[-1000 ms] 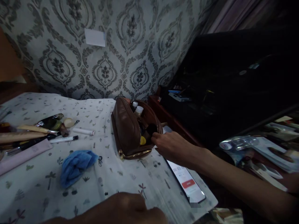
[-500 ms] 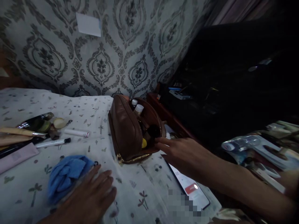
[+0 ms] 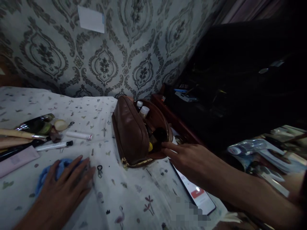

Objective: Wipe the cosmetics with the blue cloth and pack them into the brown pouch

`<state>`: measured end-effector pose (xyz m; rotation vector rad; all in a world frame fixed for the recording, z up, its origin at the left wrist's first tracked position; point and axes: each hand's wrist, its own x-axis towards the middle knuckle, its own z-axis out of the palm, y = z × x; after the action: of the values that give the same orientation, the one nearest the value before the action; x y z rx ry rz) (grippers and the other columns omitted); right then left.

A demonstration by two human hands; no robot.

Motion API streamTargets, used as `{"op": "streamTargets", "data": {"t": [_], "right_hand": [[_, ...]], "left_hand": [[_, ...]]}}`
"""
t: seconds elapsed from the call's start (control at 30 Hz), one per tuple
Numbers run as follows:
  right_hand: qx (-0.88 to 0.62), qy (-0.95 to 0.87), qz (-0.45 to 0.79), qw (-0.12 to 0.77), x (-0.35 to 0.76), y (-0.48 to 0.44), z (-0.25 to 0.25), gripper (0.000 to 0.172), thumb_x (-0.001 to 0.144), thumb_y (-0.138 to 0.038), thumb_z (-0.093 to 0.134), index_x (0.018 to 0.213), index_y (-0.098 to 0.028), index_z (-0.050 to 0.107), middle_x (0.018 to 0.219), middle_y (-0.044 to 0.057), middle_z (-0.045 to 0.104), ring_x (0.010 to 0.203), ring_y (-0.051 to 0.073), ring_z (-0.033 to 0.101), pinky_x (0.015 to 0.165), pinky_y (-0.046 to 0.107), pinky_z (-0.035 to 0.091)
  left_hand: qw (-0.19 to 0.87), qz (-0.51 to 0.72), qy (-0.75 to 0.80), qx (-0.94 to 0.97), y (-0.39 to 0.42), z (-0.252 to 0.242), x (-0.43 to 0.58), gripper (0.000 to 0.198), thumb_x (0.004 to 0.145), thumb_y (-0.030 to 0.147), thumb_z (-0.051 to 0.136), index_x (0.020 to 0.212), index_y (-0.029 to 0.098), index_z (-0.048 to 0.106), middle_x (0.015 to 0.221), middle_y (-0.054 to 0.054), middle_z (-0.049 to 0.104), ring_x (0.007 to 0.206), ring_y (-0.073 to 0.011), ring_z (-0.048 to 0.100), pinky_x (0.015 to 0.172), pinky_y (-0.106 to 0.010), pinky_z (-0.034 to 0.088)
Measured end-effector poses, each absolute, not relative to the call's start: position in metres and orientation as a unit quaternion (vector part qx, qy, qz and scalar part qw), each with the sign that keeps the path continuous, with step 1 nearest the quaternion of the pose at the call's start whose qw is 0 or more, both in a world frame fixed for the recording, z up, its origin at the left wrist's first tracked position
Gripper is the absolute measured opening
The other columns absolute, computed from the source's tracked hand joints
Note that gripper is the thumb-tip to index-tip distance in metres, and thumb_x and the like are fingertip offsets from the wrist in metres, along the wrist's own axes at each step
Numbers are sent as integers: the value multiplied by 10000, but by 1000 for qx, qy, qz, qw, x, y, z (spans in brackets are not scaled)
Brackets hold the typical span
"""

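Fingers of the left hand [image 3: 64,185] are spread loosely over a crumpled blue cloth [image 3: 60,165], palm down, rather than closed in a fist. Half a second ago that hand lay just beside the cloth, which was almost fully in view; now the hand covers much of it, and only folds between and beside the fingers show. I judge this to be contact, though whether the fingers press on it or grip it cannot be told.

At the front right rim of an open brown zip pouch [image 3: 131,131], the right hand [image 3: 181,156] stays much as it was, fingers bent toward the edge; whether they pinch it is hidden. The pouch sits upright on the surface [image 3: 134,188], right of the blue cloth and well apart from it.

Its skin is smooth and leather-like, with a rounded bulging side and a gold-toned metal zip [image 3: 141,162] along the front. Inside stand two containers with white caps [image 3: 144,111], and something yellow [image 3: 150,146] shows lower down. White fabric with small printed plants lies wrinkled beneath. A pink soft tube [image 3: 19,161] and a pale-handled brush [image 3: 21,133] lie at the left; a glossy, lit smartphone [image 3: 202,203] lies below the right wrist.
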<state>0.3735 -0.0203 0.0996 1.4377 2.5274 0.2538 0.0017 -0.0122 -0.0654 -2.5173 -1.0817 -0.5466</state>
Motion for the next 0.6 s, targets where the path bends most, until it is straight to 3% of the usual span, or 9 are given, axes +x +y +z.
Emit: {"op": "streamTargets", "data": {"t": [0.1, 0.23, 0.4, 0.5, 0.6], "right_hand": [[474, 870, 76, 114, 368, -27, 100, 396, 816, 13, 410, 1099, -182, 606, 991, 60, 668, 632, 108, 601, 551, 227, 406], [460, 883, 76, 54, 350, -41, 103, 383, 850, -18, 416, 1155, -171, 590, 1064, 94, 670, 683, 122, 635, 586, 235, 458], [424, 903, 56, -44, 322, -59, 88, 310, 896, -73, 415, 1117, -178, 605, 1206, 123, 637, 709, 131, 656, 592, 250, 501], [395, 916, 18, -67, 301, -64, 71, 282, 898, -78, 429, 1082, -176, 620, 1191, 123, 642, 742, 153, 669, 608, 270, 516], [369, 926, -44, -67, 274, -64, 54, 259, 915, -98, 434, 1058, -176, 636, 1180, 119, 641, 797, 174, 681, 656, 294, 530]], "left_hand": [[197, -177, -405, -875, -13, -58, -6, 382, 943, 242, 347, 1131, 256, 679, 1240, -143, 666, 1161, -377, 576, 962, -672, 339], [177, -151, -430, -872, -13, -51, -24, 370, 928, 203, 356, 1146, 229, 654, 1196, -153, 670, 1067, -335, 616, 835, -517, 462], [149, -116, -444, -876, -14, -44, -38, 425, 845, 8, 385, 1173, 164, 606, 1052, -132, 682, 975, -254, 645, 815, -371, 500], [110, -103, -460, -875, -15, -38, -33, 407, 861, -4, 385, 1168, 169, 588, 986, -105, 692, 919, -216, 665, 784, -317, 517], [67, -68, -474, -875, -15, -31, -25, 321, 942, 98, 367, 1181, 177, 566, 952, -100, 699, 862, -217, 674, 719, -312, 526]]}}
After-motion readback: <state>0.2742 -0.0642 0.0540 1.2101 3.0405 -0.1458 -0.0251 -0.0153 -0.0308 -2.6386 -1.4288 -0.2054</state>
